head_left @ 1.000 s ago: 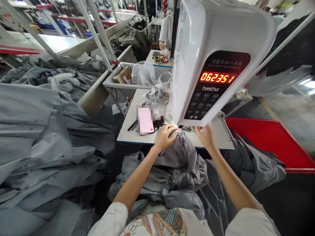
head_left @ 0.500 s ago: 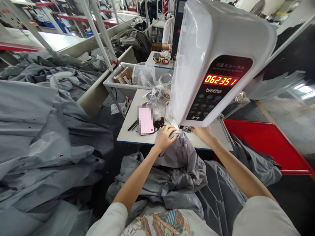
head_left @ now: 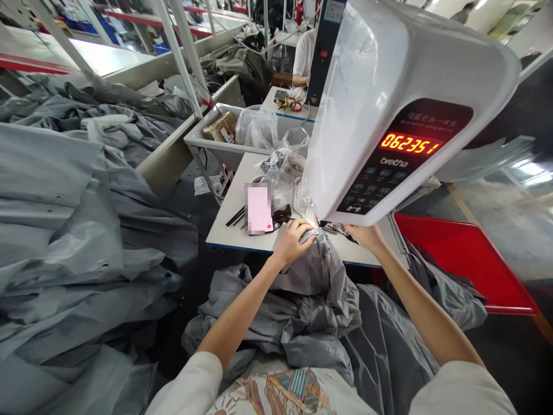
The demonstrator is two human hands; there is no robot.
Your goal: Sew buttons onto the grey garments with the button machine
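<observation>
My left hand [head_left: 294,242] is closed on an edge of grey fabric [head_left: 309,262], close to the lit working point of a white button-sewing machine [head_left: 367,115]. The fabric hangs from the table edge into my lap in folds. At the right, under the machine head, my right hand [head_left: 367,235] has its fingers curled at a small dark item [head_left: 351,235] that I cannot make out, beside small metal parts. Part of that hand's fingertips is hidden. The machine's red display reads 062351.
A pink-screened phone [head_left: 258,210] and black sticks [head_left: 235,216] lie on the white table [head_left: 220,230]. Behind are a plastic bag [head_left: 280,173] and a grey bin [head_left: 246,150]. Grey garments [head_left: 86,242] pile up at left; a red tray [head_left: 466,253] stands right. Another person's arm [head_left: 302,69] shows behind.
My right hand has shifted slightly, and a small dark item now shows at its fingers. My left hand stays on the fabric. The view has turned a little, so the machine appears farther right.
</observation>
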